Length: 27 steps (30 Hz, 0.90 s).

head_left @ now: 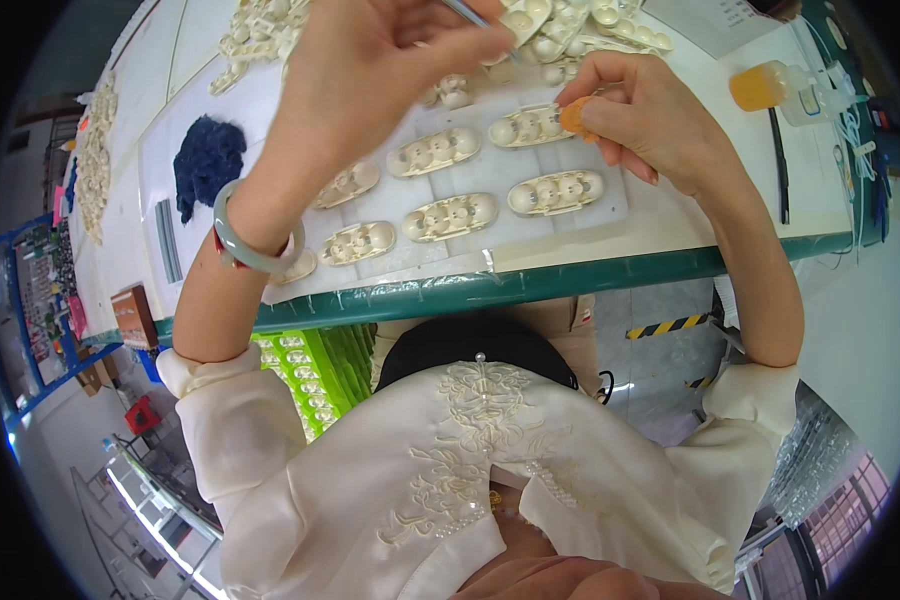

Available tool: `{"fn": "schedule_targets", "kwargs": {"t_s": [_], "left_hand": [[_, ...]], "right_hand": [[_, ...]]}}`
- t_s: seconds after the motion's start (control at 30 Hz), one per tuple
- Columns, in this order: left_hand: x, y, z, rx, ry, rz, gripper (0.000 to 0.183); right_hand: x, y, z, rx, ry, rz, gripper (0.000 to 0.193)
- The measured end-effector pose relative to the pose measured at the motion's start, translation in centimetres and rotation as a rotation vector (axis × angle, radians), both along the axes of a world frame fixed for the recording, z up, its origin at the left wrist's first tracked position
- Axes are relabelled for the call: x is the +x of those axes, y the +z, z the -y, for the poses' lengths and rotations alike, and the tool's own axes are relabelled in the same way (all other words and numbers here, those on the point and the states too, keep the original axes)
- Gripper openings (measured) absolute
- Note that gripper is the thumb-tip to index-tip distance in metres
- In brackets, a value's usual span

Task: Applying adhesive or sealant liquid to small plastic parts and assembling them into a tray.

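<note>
My left hand (380,70), a bangle on its wrist, is raised over the far left of the work area. Its fingers are closed on a thin metal tool (464,12); which kind, I cannot tell. My right hand (650,112) pinches a small orange piece (576,117) that looks soft. The orange piece is at the right end of a cream oval plastic part (525,127) with round domes. More such parts, like the near right one (556,192) and the near middle one (450,217), lie in two rows on a pale tray (617,205). My left forearm partly hides the left ones.
A heap of loose cream parts (630,36) lies at the far side. Dark blue cloth (208,160) sits on the left. At right stand a bottle of orange liquid (757,88) and a black stick (779,165). A green edge (590,268) borders the table.
</note>
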State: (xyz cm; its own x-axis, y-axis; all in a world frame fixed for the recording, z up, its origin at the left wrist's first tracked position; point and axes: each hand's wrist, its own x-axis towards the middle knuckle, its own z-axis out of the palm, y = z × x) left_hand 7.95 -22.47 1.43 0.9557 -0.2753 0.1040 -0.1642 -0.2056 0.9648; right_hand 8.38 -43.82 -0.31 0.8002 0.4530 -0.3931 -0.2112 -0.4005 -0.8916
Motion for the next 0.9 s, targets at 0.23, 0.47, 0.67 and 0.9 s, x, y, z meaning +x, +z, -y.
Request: {"fn": "schedule_targets", "kwargs": {"t_s": [0.23, 0.47, 0.67, 0.9], "left_hand": [[0.1, -1.6, 0.2, -0.016, -0.236, 0.302, 0.008], [-1.7, 1.3, 0.1, 0.123, -0.087, -0.16, 0.011], [-1.6, -0.1, -0.6, -0.027, -0.215, 0.211, 0.01], [-1.8, -0.2, -0.6, 0.03, -0.097, -0.021, 0.01]], "right_hand": [[0.8, 1.3, 0.0, -0.107, 0.15, 0.079, 0.015], [1.5, 2.1, -0.3, -0.219, 0.187, 0.101, 0.017], [1.6, 2.4, -0.2, -0.263, 0.24, 0.084, 0.018], [1.4, 1.8, -0.2, -0.23, 0.223, 0.129, 0.018]]}}
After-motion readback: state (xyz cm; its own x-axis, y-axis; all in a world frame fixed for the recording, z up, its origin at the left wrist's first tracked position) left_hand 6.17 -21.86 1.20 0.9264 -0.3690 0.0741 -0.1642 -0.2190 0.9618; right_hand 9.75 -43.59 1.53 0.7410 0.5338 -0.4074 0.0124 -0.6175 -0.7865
